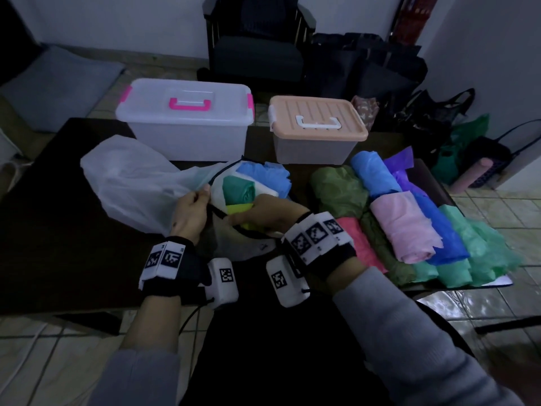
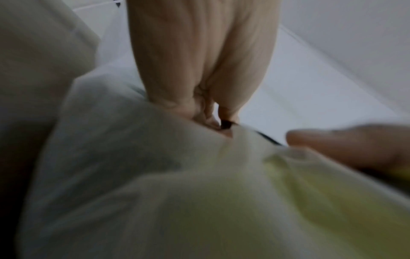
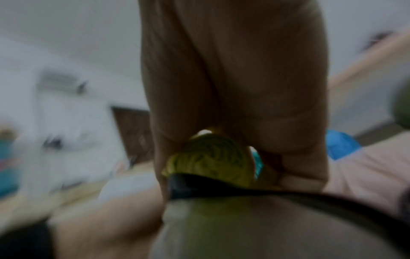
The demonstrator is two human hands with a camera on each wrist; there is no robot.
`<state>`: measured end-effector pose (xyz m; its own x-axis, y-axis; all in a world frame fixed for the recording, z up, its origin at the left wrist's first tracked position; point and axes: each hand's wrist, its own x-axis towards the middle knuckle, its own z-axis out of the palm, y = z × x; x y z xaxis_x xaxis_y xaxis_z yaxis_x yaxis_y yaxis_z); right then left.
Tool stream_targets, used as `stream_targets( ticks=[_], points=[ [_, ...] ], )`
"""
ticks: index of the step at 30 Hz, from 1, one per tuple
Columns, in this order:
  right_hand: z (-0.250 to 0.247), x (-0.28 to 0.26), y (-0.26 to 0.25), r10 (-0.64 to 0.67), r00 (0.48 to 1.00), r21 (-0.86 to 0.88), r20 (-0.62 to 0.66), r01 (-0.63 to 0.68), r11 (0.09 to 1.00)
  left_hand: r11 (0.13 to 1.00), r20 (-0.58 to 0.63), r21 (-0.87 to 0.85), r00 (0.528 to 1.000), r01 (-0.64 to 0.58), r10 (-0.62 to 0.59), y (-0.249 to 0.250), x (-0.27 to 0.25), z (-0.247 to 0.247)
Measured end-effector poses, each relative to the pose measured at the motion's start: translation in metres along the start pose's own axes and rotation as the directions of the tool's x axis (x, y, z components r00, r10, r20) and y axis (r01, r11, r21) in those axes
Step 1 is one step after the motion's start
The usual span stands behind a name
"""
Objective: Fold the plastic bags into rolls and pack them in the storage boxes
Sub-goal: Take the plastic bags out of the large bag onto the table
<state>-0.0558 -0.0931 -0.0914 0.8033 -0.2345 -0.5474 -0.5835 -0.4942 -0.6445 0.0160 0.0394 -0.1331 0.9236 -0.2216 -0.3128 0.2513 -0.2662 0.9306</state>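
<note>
- The yellow roll is thin plastic film: by my judgement nearly weightless, soft, slick, and quick to spring loose, so it wants a hold round its middle, snug enough to keep the turns tight.
- It sits in the mouth of the white pouch at the near middle of the table, beside a green roll and a blue bag.
- Right hand: fingers curled round the yellow roll, which shows between them in the right wrist view; a firm hold.
- Left hand: thumb and fingers pinch the pouch's black-edged rim, holding the mouth open; the left wrist view shows the pinch.
- A loose clear bag lies left of the pouch.
- More rolls lie stacked at the right.
- Both boxes, the pink-latched and the peach-lidded, stand shut at the far edge.
</note>
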Motion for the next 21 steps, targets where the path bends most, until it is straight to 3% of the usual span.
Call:
stream_targets(
  ticks=[4,8,12,16,21],
  points=[
    [-0.012,0.004,0.014,0.1,0.995,0.331,-0.006,-0.093,0.939,0.989,0.051,-0.129,0.996,0.077,-0.071,-0.006,0.006,0.008],
    [-0.021,0.001,0.024,0.098,0.989,0.493,-0.107,-0.032,0.87,0.968,0.095,-0.226,0.991,0.109,-0.089,0.009,-0.01,0.019],
    [-0.02,0.004,0.033,0.062,0.968,0.406,-0.243,0.043,0.913,0.96,0.082,-0.248,0.99,0.133,-0.116,0.012,-0.017,0.027],
    [-0.015,0.005,0.032,0.034,0.982,0.282,-0.188,0.021,0.959,0.959,0.033,-0.249,0.991,0.135,-0.131,0.013,-0.018,0.034],
    [-0.024,0.003,0.029,0.055,0.98,0.286,-0.194,0.003,0.958,0.983,-0.051,-0.144,0.991,0.112,-0.121,0.003,-0.019,0.032]
  ],
)
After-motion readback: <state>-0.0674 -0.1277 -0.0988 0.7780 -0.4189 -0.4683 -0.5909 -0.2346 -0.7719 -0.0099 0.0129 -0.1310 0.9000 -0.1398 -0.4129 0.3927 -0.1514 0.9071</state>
